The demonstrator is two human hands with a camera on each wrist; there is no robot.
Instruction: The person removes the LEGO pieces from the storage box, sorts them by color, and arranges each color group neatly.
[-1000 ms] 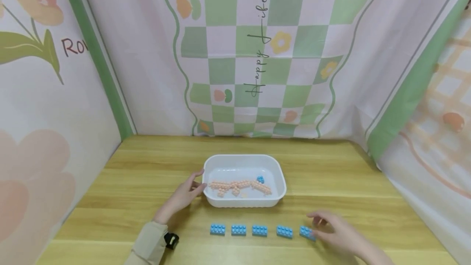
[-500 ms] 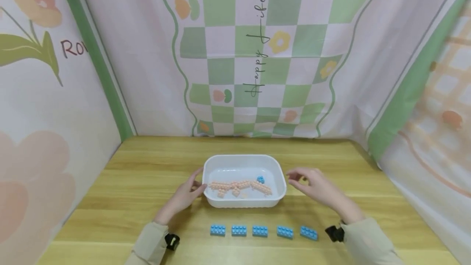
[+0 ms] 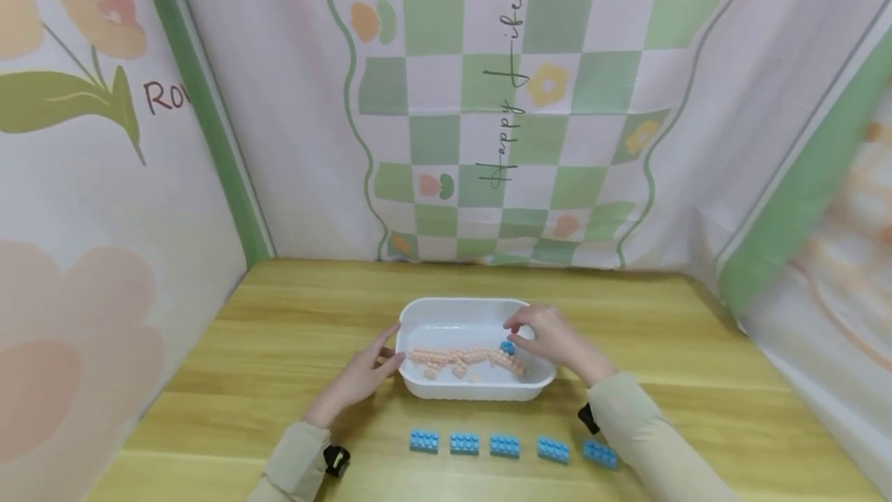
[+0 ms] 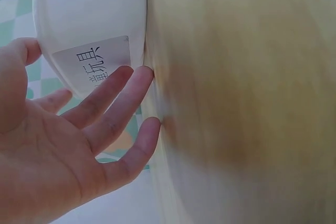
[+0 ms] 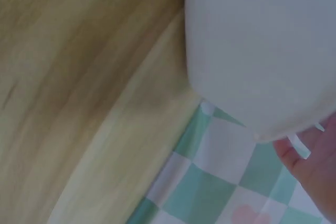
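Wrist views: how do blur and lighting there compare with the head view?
Left wrist: wooden tabletop blurred, soft shadow beside the left hand, label characters readable. Right wrist: dimmer, white plastic tub nearly featureless. Head: brighter, blue building bricks distinct, faint glints inside the tub.

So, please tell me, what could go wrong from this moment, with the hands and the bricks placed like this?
The right sleeve appears right beside the rightmost blue brick, so it might push it out of line.
The right hand is over the tray, with the peach bricks close to the blue piece, so reaching in may disturb them.
The left hand does not curl round the tray, so a bump could perhaps slide it.
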